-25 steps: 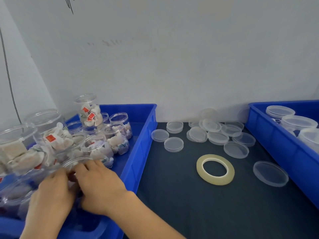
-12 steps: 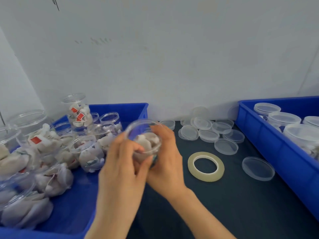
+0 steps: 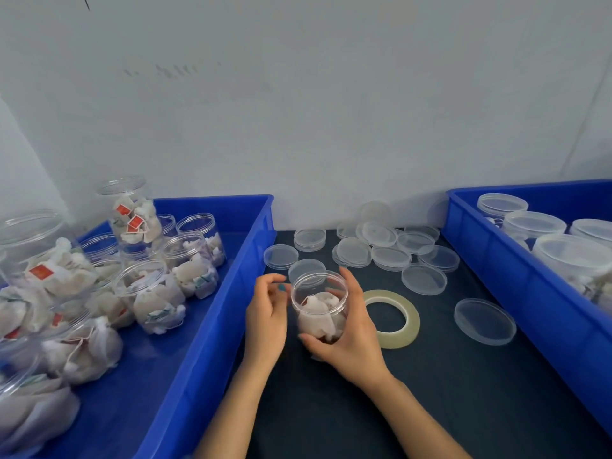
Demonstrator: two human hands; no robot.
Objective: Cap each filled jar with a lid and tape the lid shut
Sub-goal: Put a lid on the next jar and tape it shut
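Observation:
A clear open jar [image 3: 319, 306] holding white tea bags stands upright on the dark mat between the two bins. My right hand [image 3: 351, 339] grips it from the right, thumb and fingers curled round its body. My left hand [image 3: 266, 318] hovers just to the jar's left with loosely curled fingers, its fingertips close to the rim and holding nothing. Several loose clear lids [image 3: 390, 258] lie behind the jar, and one larger lid [image 3: 484, 321] lies alone to the right. A roll of clear tape [image 3: 410, 321] lies flat right beside my right hand.
A blue bin [image 3: 212, 326] on the left holds several open filled jars [image 3: 155, 296] and loose tea bags. Another blue bin [image 3: 516, 286] on the right holds several capped jars [image 3: 576, 256]. A white wall stands close behind.
Both hands lifted a jar out of the left bin and brought it right and down onto the mat. My left hand has since come off the jar.

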